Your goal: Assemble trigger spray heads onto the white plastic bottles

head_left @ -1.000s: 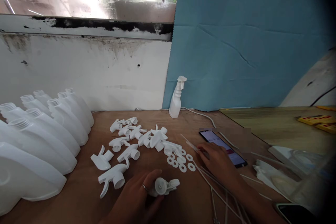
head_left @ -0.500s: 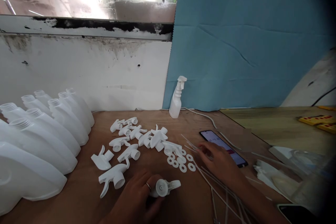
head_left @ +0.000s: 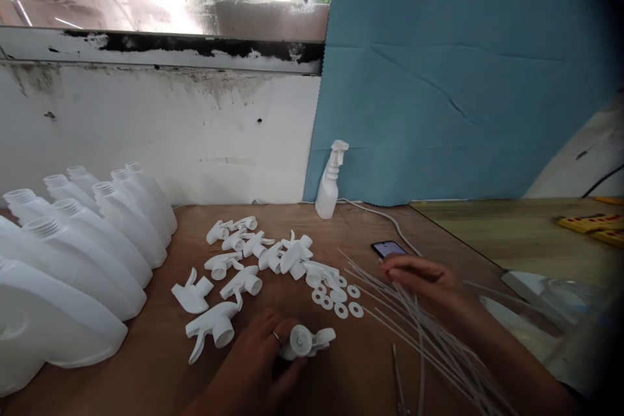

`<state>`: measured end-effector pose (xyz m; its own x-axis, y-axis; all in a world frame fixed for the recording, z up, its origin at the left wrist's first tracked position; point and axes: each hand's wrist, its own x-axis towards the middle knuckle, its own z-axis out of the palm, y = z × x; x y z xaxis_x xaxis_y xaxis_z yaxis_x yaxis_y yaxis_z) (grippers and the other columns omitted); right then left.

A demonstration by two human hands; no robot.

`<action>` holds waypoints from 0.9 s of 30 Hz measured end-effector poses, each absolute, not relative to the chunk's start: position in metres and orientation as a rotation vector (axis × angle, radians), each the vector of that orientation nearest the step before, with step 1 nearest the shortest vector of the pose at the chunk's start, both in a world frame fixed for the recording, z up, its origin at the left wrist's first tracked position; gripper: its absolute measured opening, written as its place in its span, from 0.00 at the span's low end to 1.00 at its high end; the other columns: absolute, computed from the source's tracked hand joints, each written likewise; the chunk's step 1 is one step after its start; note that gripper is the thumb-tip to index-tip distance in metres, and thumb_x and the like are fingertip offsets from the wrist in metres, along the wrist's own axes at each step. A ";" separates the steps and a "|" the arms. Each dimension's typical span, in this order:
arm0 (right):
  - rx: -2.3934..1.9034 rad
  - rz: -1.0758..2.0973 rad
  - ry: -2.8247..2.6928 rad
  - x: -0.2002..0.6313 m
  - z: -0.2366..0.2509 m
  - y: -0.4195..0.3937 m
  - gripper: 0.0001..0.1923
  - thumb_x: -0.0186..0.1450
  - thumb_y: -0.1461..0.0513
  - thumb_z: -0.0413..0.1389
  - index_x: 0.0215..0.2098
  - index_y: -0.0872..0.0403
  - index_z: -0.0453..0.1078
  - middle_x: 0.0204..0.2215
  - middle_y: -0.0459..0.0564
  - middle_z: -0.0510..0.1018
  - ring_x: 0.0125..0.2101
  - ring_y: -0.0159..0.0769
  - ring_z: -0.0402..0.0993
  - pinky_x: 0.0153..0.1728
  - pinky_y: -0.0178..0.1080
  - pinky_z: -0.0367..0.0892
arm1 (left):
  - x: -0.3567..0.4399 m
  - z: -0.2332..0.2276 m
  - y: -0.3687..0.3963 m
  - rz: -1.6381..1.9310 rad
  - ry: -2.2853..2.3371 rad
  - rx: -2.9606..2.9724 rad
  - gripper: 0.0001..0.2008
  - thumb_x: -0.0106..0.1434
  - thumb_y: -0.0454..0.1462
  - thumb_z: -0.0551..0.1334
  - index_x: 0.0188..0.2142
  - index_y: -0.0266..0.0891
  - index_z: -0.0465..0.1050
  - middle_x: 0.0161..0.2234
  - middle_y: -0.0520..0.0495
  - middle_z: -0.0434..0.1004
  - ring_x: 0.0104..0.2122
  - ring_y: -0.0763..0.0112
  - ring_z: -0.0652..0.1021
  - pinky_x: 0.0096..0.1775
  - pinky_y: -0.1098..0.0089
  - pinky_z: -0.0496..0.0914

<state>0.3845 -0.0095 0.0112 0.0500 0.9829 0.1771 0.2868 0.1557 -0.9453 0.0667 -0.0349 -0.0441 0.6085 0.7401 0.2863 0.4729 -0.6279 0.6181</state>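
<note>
My left hand point(head_left: 266, 354), a ring on one finger, grips a white spray trigger head point(head_left: 301, 341) with its round collar opening facing up. My right hand point(head_left: 424, 276) is raised over a loose bundle of thin, translucent plastic tubes point(head_left: 429, 338). Its thumb and fingers are pinched together, and a thin tube seems to run down from the fingertips. Several white ring washers point(head_left: 341, 310) lie between my hands. Behind my left hand are several more trigger heads point(head_left: 244, 281), scattered on the wooden table point(head_left: 160, 351).
White bottles point(head_left: 92, 260) without tops stand in rows at the left. One assembled spray bottle point(head_left: 329, 182) stands by the wall. A phone point(head_left: 389, 248) lies partly behind my right hand. Thin metal tweezers or a similar tool point(head_left: 398, 380) rest near the front. Clear plastic bags point(head_left: 531, 318) lie at the right.
My right hand has moved right and up from the tube ends, with its fingers closed, now covering more of the phone. The tubes have shifted and fanned out. My left hand stays put with the trigger head.
</note>
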 end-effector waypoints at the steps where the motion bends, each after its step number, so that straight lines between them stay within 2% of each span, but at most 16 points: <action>1: -1.217 0.944 -1.315 0.388 0.015 -0.008 0.12 0.56 0.51 0.65 0.33 0.48 0.77 0.32 0.51 0.78 0.36 0.46 0.75 0.37 0.43 0.72 | 0.067 -0.043 -0.035 0.728 0.959 2.340 0.12 0.66 0.35 0.57 0.49 0.42 0.65 0.41 0.46 0.70 0.42 0.62 0.70 0.44 0.61 0.68; 6: -0.994 0.966 -1.127 0.377 0.020 0.006 0.16 0.56 0.51 0.63 0.43 0.42 0.73 0.40 0.51 0.74 0.39 0.44 0.72 0.40 0.46 0.71 | 0.067 -0.041 -0.034 0.716 0.961 2.317 0.10 0.65 0.34 0.57 0.47 0.41 0.66 0.39 0.47 0.69 0.40 0.63 0.71 0.43 0.62 0.69; 11: -1.097 1.094 -1.295 0.318 0.009 -0.001 0.13 0.61 0.52 0.62 0.34 0.53 0.78 0.26 0.49 0.76 0.26 0.37 0.72 0.30 0.39 0.69 | 0.067 -0.045 -0.032 0.751 0.962 2.341 0.11 0.65 0.34 0.57 0.47 0.41 0.66 0.39 0.47 0.69 0.40 0.64 0.71 0.42 0.64 0.69; 14: -1.072 1.164 -1.581 0.281 0.005 -0.013 0.12 0.61 0.53 0.63 0.31 0.54 0.79 0.30 0.51 0.80 0.29 0.38 0.74 0.29 0.37 0.68 | 0.067 -0.048 -0.032 0.783 0.957 2.345 0.12 0.65 0.35 0.58 0.49 0.42 0.66 0.40 0.46 0.70 0.41 0.64 0.71 0.43 0.64 0.69; 19: -1.104 0.942 -1.851 0.254 -0.002 -0.022 0.19 0.65 0.51 0.57 0.22 0.54 0.73 0.21 0.45 0.73 0.25 0.35 0.69 0.29 0.37 0.63 | 0.066 -0.048 -0.032 0.817 0.910 2.356 0.16 0.64 0.34 0.60 0.51 0.45 0.65 0.41 0.47 0.71 0.42 0.63 0.72 0.43 0.64 0.69; 27: -1.158 0.920 -1.834 0.258 -0.013 -0.026 0.21 0.66 0.48 0.55 0.22 0.54 0.68 0.22 0.44 0.70 0.26 0.35 0.67 0.28 0.37 0.61 | 0.067 -0.049 -0.032 0.790 0.924 2.361 0.13 0.65 0.34 0.59 0.49 0.43 0.66 0.41 0.47 0.71 0.42 0.61 0.71 0.43 0.61 0.69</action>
<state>0.2576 -0.0263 -0.0133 -0.2944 0.9293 0.2229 0.3771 0.3273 -0.8664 0.0666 -0.0321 -0.0491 0.6053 0.7218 0.3356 0.4438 -0.6560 0.6105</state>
